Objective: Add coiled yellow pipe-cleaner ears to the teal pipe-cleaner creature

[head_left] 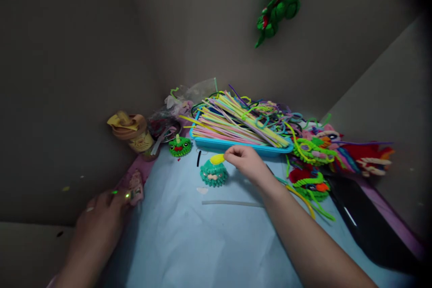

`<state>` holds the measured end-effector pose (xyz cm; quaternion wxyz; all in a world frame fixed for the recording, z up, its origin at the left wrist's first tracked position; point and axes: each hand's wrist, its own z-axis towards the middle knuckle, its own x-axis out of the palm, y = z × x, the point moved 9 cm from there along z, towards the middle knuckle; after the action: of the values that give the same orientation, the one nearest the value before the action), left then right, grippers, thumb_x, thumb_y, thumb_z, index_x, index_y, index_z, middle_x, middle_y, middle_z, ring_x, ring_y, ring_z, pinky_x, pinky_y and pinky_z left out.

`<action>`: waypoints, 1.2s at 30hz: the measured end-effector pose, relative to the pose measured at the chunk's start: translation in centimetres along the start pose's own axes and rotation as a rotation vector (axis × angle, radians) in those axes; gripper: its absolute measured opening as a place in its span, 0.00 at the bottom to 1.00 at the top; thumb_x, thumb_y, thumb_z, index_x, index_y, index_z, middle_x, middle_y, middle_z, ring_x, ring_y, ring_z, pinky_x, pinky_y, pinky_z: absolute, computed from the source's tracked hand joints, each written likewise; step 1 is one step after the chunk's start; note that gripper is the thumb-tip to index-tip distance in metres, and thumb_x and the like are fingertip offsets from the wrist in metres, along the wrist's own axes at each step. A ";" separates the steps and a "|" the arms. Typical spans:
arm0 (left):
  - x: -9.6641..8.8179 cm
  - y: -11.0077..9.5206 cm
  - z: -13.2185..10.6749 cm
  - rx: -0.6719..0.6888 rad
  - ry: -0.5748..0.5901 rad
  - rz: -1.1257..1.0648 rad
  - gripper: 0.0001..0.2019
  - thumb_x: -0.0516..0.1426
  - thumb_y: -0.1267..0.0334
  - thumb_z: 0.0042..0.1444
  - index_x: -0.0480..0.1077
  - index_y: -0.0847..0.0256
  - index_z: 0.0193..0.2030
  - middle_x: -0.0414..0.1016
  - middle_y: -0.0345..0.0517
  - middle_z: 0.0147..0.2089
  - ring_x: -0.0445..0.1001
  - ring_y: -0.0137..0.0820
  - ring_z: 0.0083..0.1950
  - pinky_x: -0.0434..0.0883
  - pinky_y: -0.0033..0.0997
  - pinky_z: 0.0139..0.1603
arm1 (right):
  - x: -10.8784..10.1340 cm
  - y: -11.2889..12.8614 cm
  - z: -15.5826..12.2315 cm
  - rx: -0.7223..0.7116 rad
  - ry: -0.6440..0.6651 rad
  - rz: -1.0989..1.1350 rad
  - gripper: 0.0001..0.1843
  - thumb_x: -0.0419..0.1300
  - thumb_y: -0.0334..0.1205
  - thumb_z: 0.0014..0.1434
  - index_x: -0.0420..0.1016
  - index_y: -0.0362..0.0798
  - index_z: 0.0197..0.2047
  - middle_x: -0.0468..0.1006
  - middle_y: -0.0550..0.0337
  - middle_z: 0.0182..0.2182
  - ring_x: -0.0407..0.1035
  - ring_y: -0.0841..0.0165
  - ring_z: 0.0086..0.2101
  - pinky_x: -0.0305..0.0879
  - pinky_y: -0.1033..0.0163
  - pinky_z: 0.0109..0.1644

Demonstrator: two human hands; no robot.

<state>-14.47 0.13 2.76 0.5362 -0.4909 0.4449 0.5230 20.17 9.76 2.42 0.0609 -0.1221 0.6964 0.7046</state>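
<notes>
Near the middle of the table, my right hand (246,162) is closed in a pinch on a small yellow leaf-shaped piece (217,159). The piece is over the top of a teal pipe-cleaner figure (213,174); whether they touch I cannot tell. That figure has a pale beige part and small light spots on its front. At the table's left edge, my left hand (103,216) reaches to a small pink object (136,186), with bright greenish lights by the fingertips. This hand is blurred, and its grip on the object is unclear.
Behind stands a blue tray (236,145) heaped with pipe cleaners. A green figure (180,146) and a beige container (135,135) are left. Colourful figures (312,180) and a black flat object (367,220) lie right. A grey strip (232,203) lies in front.
</notes>
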 end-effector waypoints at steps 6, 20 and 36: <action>2.4 -14.1 2.1 0.439 0.208 -0.334 0.21 0.44 0.75 0.57 0.67 0.56 0.53 0.71 0.48 0.51 0.70 0.33 0.51 0.66 0.32 0.51 | 1.0 -1.1 0.3 0.037 0.018 0.161 0.09 0.58 0.40 0.43 0.67 0.46 0.18 0.73 0.57 0.28 0.66 0.63 0.37 0.58 0.63 0.39; 5.0 -18.4 6.0 0.280 0.511 -1.329 0.26 0.53 0.59 0.56 0.57 0.58 0.62 0.67 0.48 0.46 0.64 0.24 0.30 0.64 0.25 0.30 | 0.3 0.4 0.0 -0.026 -0.007 0.091 0.09 0.60 0.43 0.47 0.72 0.47 0.22 0.74 0.52 0.43 0.66 0.58 0.48 0.55 0.56 0.52; -1.4 -15.7 3.0 0.590 0.695 -0.933 0.23 0.56 0.50 0.53 0.69 0.52 0.55 0.74 0.43 0.30 0.70 0.29 0.28 0.65 0.23 0.26 | -2.2 1.8 0.0 -0.126 -0.147 -0.012 0.09 0.60 0.42 0.47 0.72 0.47 0.22 0.74 0.52 0.39 0.66 0.59 0.48 0.60 0.59 0.47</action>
<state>0.97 3.43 5.52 0.6441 -0.6051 0.4575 -0.0982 21.86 9.89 4.76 0.1082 -0.0777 0.6437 0.7536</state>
